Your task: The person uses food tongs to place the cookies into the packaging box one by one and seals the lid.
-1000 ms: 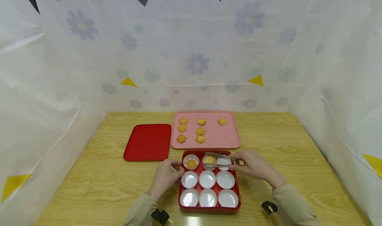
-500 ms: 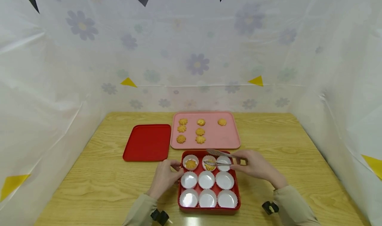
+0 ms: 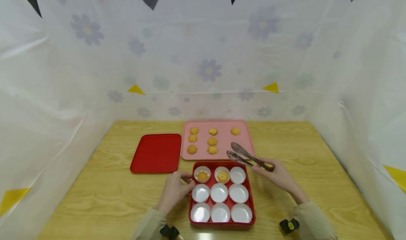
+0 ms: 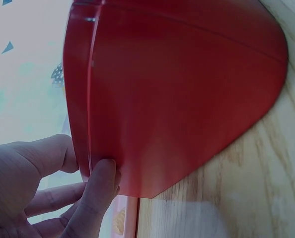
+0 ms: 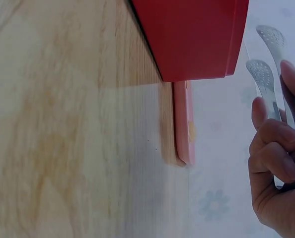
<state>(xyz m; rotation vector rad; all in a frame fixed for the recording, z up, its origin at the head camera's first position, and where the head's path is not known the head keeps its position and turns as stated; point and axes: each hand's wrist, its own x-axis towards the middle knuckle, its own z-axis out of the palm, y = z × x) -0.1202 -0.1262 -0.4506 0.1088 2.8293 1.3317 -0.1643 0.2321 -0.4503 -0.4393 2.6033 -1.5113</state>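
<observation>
My right hand (image 3: 276, 176) grips metal tongs (image 3: 240, 152) with perforated tips, spread apart and bare. In the head view the tongs overlap the near right corner of the pink tray (image 3: 233, 146). The right wrist view shows my fingers curled round the tongs' handles (image 5: 291, 106). At its left rim, a red box (image 3: 222, 226) is pinched by my left hand (image 3: 176, 191). White paper cups (image 3: 238, 193) fill the box in rows of three. One piped cookie (image 3: 222, 177) lies in the back middle cup, another cookie (image 3: 202, 176) in the back left cup.
Several piped cookies (image 3: 191, 149) lie on the pink tray behind the box. A flat red square lid or tray (image 3: 156, 153) is on the wooden table (image 3: 104, 197) to the left. A flowered sheet (image 3: 206, 39) hangs behind and at the sides.
The tongs let go of the cookie in the back middle cup. My right hand has since lifted them up and back toward the pink tray. The left hand stays at the box rim.
</observation>
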